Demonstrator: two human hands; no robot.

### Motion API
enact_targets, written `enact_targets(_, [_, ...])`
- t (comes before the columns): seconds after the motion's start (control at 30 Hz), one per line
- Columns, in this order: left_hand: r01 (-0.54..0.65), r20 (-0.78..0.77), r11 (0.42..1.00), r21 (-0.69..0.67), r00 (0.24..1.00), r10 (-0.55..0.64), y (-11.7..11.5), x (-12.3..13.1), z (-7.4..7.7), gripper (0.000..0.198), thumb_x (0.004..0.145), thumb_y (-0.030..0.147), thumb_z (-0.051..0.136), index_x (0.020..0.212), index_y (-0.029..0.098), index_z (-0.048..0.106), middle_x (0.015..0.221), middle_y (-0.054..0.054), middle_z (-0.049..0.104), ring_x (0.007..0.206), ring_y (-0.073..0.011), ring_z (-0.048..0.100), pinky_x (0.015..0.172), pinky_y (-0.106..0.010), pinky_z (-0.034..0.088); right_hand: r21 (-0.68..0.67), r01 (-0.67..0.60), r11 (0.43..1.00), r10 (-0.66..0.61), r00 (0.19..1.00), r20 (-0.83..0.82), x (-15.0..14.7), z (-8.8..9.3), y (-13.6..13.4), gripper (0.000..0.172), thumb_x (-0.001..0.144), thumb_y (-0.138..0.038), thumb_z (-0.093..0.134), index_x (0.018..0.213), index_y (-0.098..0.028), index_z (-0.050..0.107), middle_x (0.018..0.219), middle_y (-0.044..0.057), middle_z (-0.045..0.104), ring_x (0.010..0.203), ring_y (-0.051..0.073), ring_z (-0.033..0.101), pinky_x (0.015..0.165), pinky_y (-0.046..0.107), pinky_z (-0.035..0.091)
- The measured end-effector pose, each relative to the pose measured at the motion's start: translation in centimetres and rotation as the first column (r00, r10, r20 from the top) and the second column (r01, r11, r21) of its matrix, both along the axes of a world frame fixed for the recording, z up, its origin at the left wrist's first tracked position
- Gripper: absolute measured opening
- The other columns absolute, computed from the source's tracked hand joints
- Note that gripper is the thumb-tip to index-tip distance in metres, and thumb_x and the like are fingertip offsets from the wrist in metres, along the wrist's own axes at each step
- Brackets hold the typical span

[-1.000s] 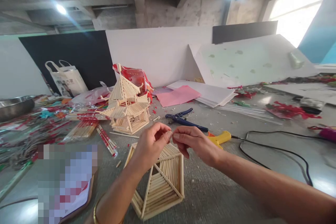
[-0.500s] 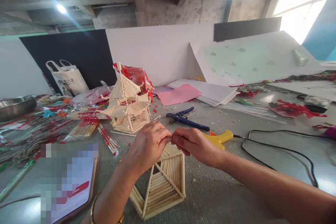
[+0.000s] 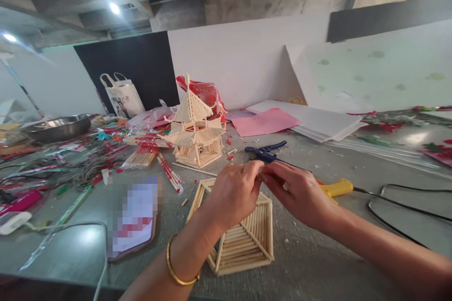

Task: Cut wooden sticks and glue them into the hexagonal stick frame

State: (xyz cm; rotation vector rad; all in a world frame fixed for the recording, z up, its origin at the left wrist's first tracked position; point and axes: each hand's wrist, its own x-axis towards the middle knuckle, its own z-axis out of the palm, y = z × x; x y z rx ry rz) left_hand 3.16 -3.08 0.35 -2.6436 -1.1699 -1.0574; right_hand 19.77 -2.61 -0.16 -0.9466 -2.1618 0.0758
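Observation:
My left hand [image 3: 235, 195] and my right hand [image 3: 298, 193] meet fingertip to fingertip, both closed in a pinch. Whatever lies between the fingers is too small and covered to name. Under them rests a flat hexagonal panel of wooden sticks [image 3: 243, 247], partly hidden by my left hand and wrist. Its triangular sections are filled with rows of sticks. Beyond my hands stands a small stick-built pagoda [image 3: 199, 138] with a pointed roof. A dark blue hand cutter [image 3: 268, 154] lies past my right hand, and a yellow glue gun [image 3: 337, 189] is partly behind that hand.
A phone [image 3: 136, 218] lies left of the panel, with a white cable [image 3: 106, 244] nearby. Bagged sticks [image 3: 141, 156], a metal bowl [image 3: 60, 128] and craft scraps crowd the left. Pink paper [image 3: 264, 121] and white sheets lie at the back. The glue gun's black cord [image 3: 399, 204] runs right.
The view has turned left, so everything sits further right in the picture. My hands stay pinched together above the panel, and more of the panel's far left edge shows.

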Motion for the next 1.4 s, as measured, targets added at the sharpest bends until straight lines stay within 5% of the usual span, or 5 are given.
enact_targets(0.2, [0.113,0.196,0.978,-0.173,0.977,-0.078,0.0,-0.1,0.2,0.031,0.079,0.017,0.049,0.110,0.014,0.049,0.079,-0.003,0.067,0.070,-0.0126,0.059,0.067,-0.026,0.045,-0.059,-0.013,0.998,0.013,1.000,-0.001,0.1,0.8,-0.2,0.017,0.086,-0.022,0.041,0.074,-0.017,0.052,0.065,-0.001,0.052,0.057,0.008,0.046,0.054,0.021,0.037])
enact_targets(0.47, [0.128,0.316,0.922,-0.366,0.949,-0.007,0.5,-0.3,0.4,0.031,0.074,0.019,0.054,0.104,0.014,0.052,0.072,-0.002,0.068,0.065,-0.0123,0.061,0.063,-0.026,0.047,-0.080,-0.070,0.994,0.075,0.995,0.059,0.2,1.0,0.1,0.019,0.087,-0.024,0.039,0.079,-0.016,0.055,0.071,0.002,0.056,0.063,0.009,0.050,0.058,0.022,0.038])
enact_targets(0.77, [0.396,0.552,0.638,-0.660,0.832,0.055,1.6,-1.1,0.4,0.022,0.073,0.027,0.057,0.091,0.014,0.052,0.082,-0.009,0.069,0.067,-0.0136,0.063,0.066,-0.030,0.051,-0.409,0.009,0.912,-0.053,0.994,-0.095,0.0,1.5,-0.1,0.020,0.082,-0.025,0.043,0.077,-0.015,0.059,0.053,-0.003,0.048,0.048,0.006,0.040,0.047,0.019,0.031])
enact_targets(1.03, [0.166,0.158,0.573,-0.803,0.985,-0.064,2.1,-3.2,1.3,0.020,0.070,0.029,0.057,0.079,0.013,0.061,0.071,-0.003,0.065,0.065,-0.0123,0.057,0.064,-0.027,0.045,-0.366,0.068,0.928,-0.102,0.992,-0.076,0.5,1.3,0.9,0.015,0.079,-0.023,0.046,0.074,-0.014,0.058,0.053,-0.004,0.048,0.049,0.006,0.040,0.051,0.020,0.030])
enact_targets(1.4, [-0.009,-0.191,0.608,-0.794,0.953,-0.235,1.4,-4.0,1.7,0.018,0.067,0.026,0.055,0.077,0.016,0.066,0.070,-0.001,0.064,0.063,-0.0128,0.054,0.058,-0.023,0.038,-0.367,0.029,0.930,-0.033,0.999,-0.003,0.4,0.5,1.3,0.016,0.078,-0.022,0.046,0.077,-0.014,0.061,0.060,-0.002,0.054,0.050,0.006,0.041,0.052,0.019,0.031])
